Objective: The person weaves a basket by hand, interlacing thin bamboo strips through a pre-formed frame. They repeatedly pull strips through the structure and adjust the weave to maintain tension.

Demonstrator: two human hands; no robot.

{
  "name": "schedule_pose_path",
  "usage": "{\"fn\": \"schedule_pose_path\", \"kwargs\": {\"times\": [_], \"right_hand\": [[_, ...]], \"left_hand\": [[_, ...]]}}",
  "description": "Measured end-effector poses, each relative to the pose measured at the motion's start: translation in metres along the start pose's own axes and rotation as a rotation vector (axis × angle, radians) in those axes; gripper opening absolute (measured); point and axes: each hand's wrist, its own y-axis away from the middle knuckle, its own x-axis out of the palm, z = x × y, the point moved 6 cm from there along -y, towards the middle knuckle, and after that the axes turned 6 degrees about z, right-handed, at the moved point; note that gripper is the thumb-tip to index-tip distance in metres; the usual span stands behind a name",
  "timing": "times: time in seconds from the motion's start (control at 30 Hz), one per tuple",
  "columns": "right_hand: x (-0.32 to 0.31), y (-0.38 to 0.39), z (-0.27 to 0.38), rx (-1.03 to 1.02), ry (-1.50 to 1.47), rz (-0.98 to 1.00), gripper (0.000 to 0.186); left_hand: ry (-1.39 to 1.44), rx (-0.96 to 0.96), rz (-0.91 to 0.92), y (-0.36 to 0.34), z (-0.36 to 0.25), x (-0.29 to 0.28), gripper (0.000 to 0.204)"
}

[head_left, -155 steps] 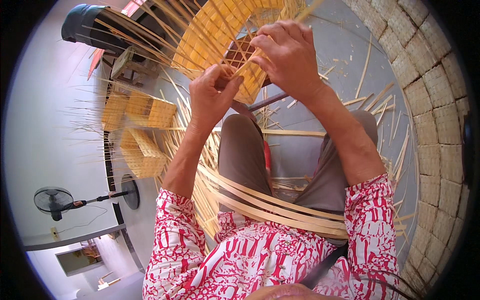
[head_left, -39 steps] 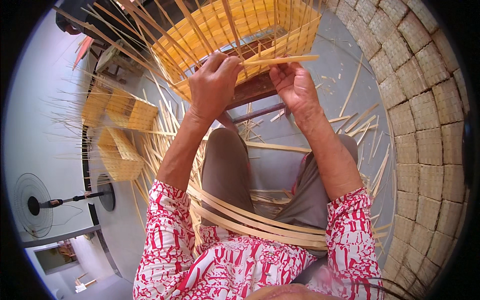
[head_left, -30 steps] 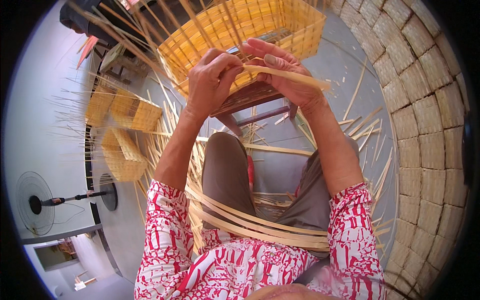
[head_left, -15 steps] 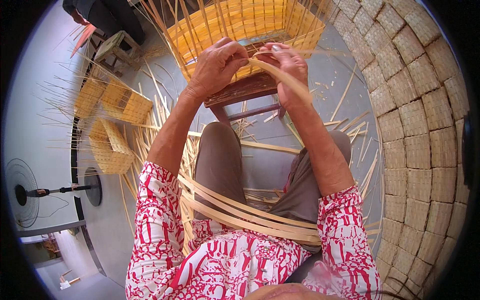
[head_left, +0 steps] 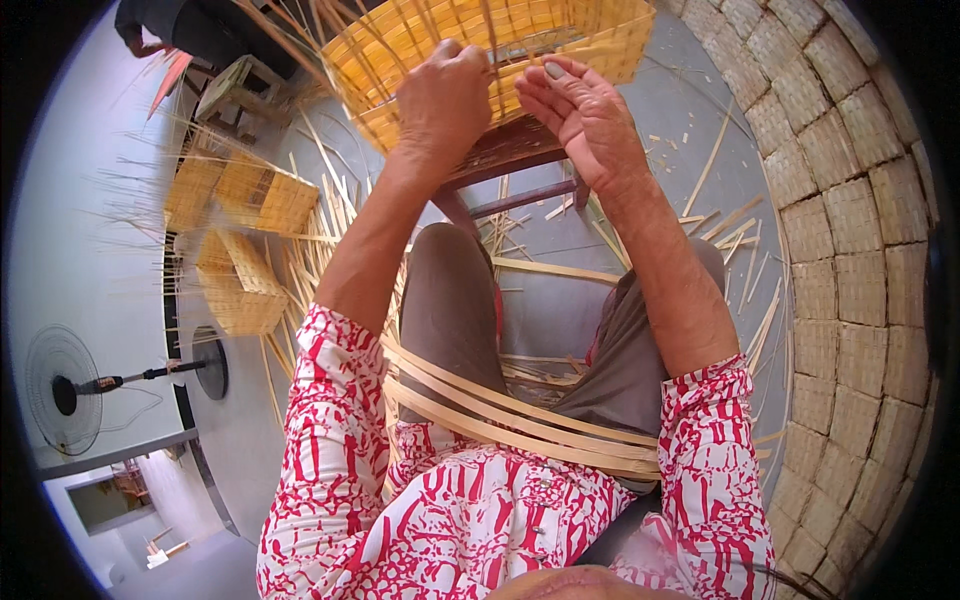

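Observation:
A large yellow woven basket (head_left: 385, 50) with upright strips standing from its wall rests on a dark reddish wooden stool (head_left: 500, 150) in front of me. My left hand (head_left: 443, 105) is closed at the basket's near side, its fingertips around an upright strip (head_left: 492, 38). To its right, my right hand (head_left: 590, 125) has its palm partly turned up and its fingers apart, close to the woven wall. No strip shows plainly in it. Several long pale flat strips (head_left: 520, 420) lie across my lap.
Smaller woven baskets (head_left: 240, 285) with loose ends stand at the left, beside scattered strips. A standing fan (head_left: 65, 395) is further left. A low wooden stool (head_left: 235, 95) and a person (head_left: 195, 28) are at the far left. Stacked woven pieces (head_left: 835, 250) line the right side.
The pale strip that was pinched between both hands no longer shows there. My right fingers have loosened and spread; my left hand has moved onto the basket's near wall. The view has shifted slightly.

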Motion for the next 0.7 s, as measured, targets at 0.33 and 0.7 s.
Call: {"fn": "schedule_pose_path", "kwargs": {"times": [0.33, 0.7], "right_hand": [[-0.041, -0.005, 0.001, 0.030, -0.046, -0.198, 0.022], [-0.021, -0.010, 0.015, -0.055, -0.077, -0.143, 0.013]], "left_hand": [[0.225, 0.314, -0.172, 0.038, -0.026, -0.043, 0.016], [0.025, 0.048, -0.028, -0.017, -0.042, -0.020, 0.012]]}}
